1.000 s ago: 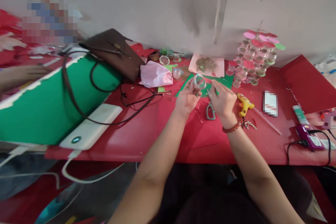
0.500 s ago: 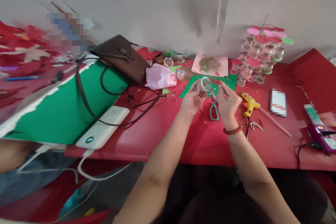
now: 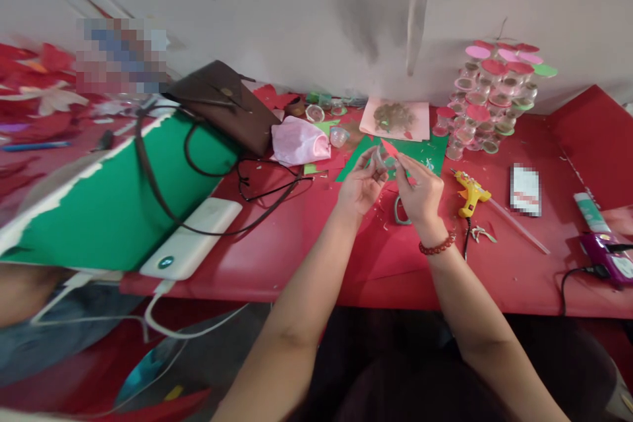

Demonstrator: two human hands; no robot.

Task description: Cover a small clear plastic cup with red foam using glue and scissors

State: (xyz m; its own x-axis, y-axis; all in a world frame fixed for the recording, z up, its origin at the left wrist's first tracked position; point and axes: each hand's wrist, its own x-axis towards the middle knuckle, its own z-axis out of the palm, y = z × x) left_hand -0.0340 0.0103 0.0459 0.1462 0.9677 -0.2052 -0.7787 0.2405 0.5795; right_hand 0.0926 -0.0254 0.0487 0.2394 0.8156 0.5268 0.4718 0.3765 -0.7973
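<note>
Left hand (image 3: 363, 188): mine, fingers curled around one clear plastic cup (image 3: 382, 160), held tilted above the table (image 3: 277, 257), before a green sheet (image 3: 352, 161). Right hand (image 3: 420, 190): mine, thumb and fingers pinched on one red paper piece (image 3: 389, 147), at the cup's mouth; whether the two touch, I cannot tell. Scissors (image 3: 396, 211), one: grey handle, partly hidden by my right hand. Glue gun (image 3: 469, 193), one: yellow, lying to the right. Stacked cups (image 3: 481, 104): clear, with coloured discs, near the wall (image 3: 277, 20).
</note>
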